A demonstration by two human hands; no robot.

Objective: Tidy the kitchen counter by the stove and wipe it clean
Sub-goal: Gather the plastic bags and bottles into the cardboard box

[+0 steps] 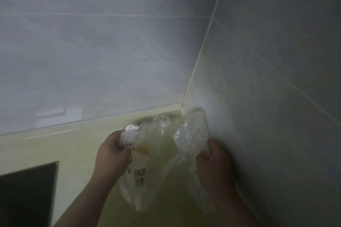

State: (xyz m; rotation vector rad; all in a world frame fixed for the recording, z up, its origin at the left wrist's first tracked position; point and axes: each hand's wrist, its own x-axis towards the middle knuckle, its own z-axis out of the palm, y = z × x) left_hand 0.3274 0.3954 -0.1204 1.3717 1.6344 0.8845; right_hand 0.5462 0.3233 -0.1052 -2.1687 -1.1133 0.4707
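A crumpled clear plastic bag (156, 145) with an orange patch and dark print hangs over the pale yellow counter (70, 149) near the wall corner. My left hand (112, 155) grips the bag's left edge. My right hand (212, 160) grips its right edge beside the right wall. The bag is stretched between both hands, and its lower part droops towards me. What lies inside the bag I cannot tell.
The dark stove top (27, 195) sits set into the counter at the lower left. Grey tiled walls (129, 51) meet in a corner just behind the bag. The scene is dim.
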